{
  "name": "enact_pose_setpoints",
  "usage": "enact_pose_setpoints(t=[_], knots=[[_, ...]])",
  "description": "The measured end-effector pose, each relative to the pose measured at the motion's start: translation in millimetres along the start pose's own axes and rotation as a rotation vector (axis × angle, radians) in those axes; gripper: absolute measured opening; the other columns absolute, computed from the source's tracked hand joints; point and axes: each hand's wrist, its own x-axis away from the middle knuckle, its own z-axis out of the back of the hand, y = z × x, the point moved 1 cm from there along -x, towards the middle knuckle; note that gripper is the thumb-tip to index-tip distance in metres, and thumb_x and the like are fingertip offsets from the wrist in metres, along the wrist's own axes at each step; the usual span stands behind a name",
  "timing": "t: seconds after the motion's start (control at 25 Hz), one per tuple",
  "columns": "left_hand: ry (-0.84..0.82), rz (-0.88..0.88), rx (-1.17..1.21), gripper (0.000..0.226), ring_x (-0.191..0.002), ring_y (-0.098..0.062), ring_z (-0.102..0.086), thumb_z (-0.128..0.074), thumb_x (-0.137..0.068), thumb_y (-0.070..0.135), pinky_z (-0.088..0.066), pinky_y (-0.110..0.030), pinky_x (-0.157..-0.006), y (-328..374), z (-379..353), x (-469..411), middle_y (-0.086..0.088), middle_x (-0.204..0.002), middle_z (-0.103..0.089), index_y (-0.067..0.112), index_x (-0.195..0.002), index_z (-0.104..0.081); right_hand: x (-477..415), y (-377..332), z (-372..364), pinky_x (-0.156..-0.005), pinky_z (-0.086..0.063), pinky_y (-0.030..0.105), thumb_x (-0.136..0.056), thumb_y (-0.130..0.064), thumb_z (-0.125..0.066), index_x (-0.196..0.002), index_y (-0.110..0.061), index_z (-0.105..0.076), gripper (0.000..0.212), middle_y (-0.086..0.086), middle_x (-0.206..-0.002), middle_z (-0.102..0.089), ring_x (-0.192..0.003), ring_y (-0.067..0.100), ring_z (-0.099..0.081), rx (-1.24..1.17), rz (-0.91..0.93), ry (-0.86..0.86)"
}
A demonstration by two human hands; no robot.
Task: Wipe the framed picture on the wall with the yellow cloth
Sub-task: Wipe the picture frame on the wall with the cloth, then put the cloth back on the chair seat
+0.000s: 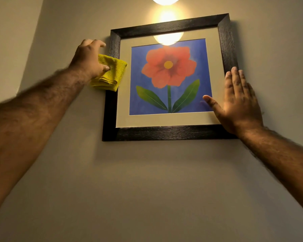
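Observation:
A framed picture (164,133) hangs on the wall: a black frame, a cream mat and a red flower on blue. My left hand (89,58) grips a folded yellow cloth (112,74) and presses it against the frame's left side, about halfway up. The cloth covers part of the left frame edge. My right hand (238,102) lies flat with fingers spread on the picture's lower right corner, covering the frame and part of the glass there.
A lit wall lamp (165,0) glows just above the picture, and its light reflects in the top of the glass. The beige wall (156,189) runs below, with a corner to another wall at the far left.

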Motion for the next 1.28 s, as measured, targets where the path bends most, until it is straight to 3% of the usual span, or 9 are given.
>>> enact_pose_setpoints(t=[0.2,0.36,0.48,0.6,0.72,0.84,1.0,1.12,1.28], knots=[[-0.228,0.247,0.364,0.043,-0.102,-0.032,-0.070,-0.088,-0.073,0.023,-0.058,-0.049,-0.094,-30,5,10,-0.018,-0.111,-0.074,0.008,-0.111,-0.072,2,-1,1,-0.129,-0.015,0.046,-0.092,-0.080,-0.024,-0.164,-0.009,-0.011,0.102,0.009,-0.174,-0.006,-0.162,0.025,-0.008,-0.020,-0.005,0.002],[-0.227,0.365,0.626,0.029,-0.097,-0.027,-0.071,-0.086,-0.074,0.017,-0.061,-0.040,-0.075,-56,12,59,-0.007,-0.099,-0.074,0.013,-0.099,-0.072,3,-5,4,-0.128,-0.014,0.050,-0.093,-0.080,-0.023,-0.163,-0.008,-0.014,0.101,0.012,-0.174,-0.011,-0.161,0.028,-0.011,-0.040,-0.009,0.000],[-0.208,0.455,0.734,0.042,-0.095,-0.025,-0.072,-0.087,-0.073,0.018,-0.059,-0.035,-0.069,-76,25,95,-0.008,-0.104,-0.074,0.006,-0.110,-0.071,2,-6,9,-0.129,-0.011,0.051,-0.093,-0.081,-0.022,-0.162,-0.006,-0.012,0.103,0.014,-0.173,-0.010,-0.161,0.030,-0.009,-0.038,0.021,-0.021],[-0.215,0.474,0.745,0.040,-0.088,-0.019,-0.072,-0.087,-0.073,0.017,-0.059,-0.031,-0.063,-89,47,126,-0.008,-0.104,-0.073,0.008,-0.108,-0.071,10,-49,20,-0.130,-0.012,0.050,-0.095,-0.076,-0.025,-0.162,-0.003,-0.014,0.100,0.018,-0.172,-0.014,-0.161,0.031,-0.010,-0.118,0.155,-0.031],[-0.210,0.496,0.755,0.030,-0.078,-0.011,-0.073,-0.087,-0.073,0.018,-0.058,-0.025,-0.058,-97,72,158,-0.001,-0.092,-0.075,0.016,-0.098,-0.073,35,-149,42,-0.125,-0.029,0.047,-0.098,-0.066,-0.042,-0.152,-0.001,-0.044,0.084,0.019,-0.157,-0.048,-0.154,0.029,-0.035,-0.384,0.438,-0.022],[-0.200,0.524,0.736,0.025,-0.078,-0.010,-0.074,-0.088,-0.073,0.020,-0.058,-0.027,-0.060,-106,94,195,0.001,-0.089,-0.076,0.019,-0.093,-0.073,78,-257,67,-0.099,-0.055,0.036,-0.089,-0.070,-0.054,-0.135,-0.016,-0.065,0.072,0.003,-0.117,-0.076,-0.113,0.021,-0.072,-1.002,0.236,-0.409],[-0.201,0.600,0.676,0.025,-0.084,-0.015,-0.075,-0.088,-0.073,0.020,-0.061,-0.031,-0.065,-132,128,254,-0.001,-0.090,-0.076,0.018,-0.093,-0.074,132,-355,67,-0.089,-0.064,0.037,-0.087,-0.049,-0.072,-0.113,-0.010,-0.074,0.046,0.007,-0.107,-0.081,-0.098,0.020,-0.078,-1.579,-0.340,-1.210],[-0.215,0.711,0.644,0.028,-0.086,-0.018,-0.075,-0.087,-0.073,0.016,-0.062,-0.034,-0.067,-165,156,301,-0.005,-0.093,-0.076,0.013,-0.098,-0.073,176,-405,56,-0.079,-0.065,0.030,-0.086,-0.022,-0.078,-0.118,0.002,-0.072,0.040,0.012,-0.102,-0.077,-0.090,0.022,-0.074,-1.716,-0.482,-1.373],[-0.274,0.966,0.678,0.020,-0.087,-0.021,-0.076,-0.080,-0.081,0.011,-0.061,-0.036,-0.072,-229,199,385,-0.008,-0.096,-0.077,0.007,-0.100,-0.074,254,-480,43,-0.079,-0.064,0.028,-0.081,-0.020,-0.083,-0.114,-0.002,-0.075,0.038,0.010,-0.099,-0.074,-0.086,0.022,-0.071,-1.724,-0.502,-1.603]])
